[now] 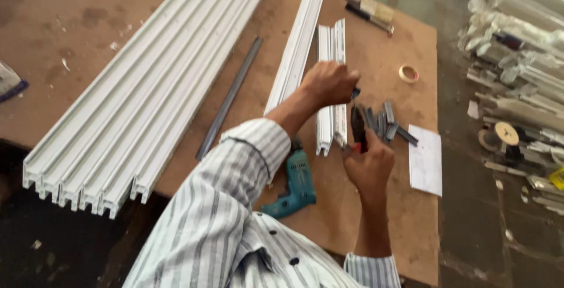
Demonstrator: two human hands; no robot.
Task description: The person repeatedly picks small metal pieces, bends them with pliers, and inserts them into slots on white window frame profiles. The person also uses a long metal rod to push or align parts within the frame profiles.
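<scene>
My left hand (329, 82) is closed over the top of two short white channel profiles (331, 41) standing side by side on the brown worktable (88, 23), and pinches a small dark piece at its fingertips. My right hand (370, 167) grips a pair of pliers (357, 124) with red and black handles, jaws pointing up toward the left hand. Just right of the pliers lies a small heap of short grey metal pieces (388, 122).
A teal power drill (295, 187) lies under my left forearm. Long white profiles (147, 88), a grey rod (230, 95) and another long profile (301, 35) lie to the left. A white paper (426, 160), a tape roll (408, 74) and hand tools (369, 10) are on the right; wrapped profiles (517, 59) are piled on the floor.
</scene>
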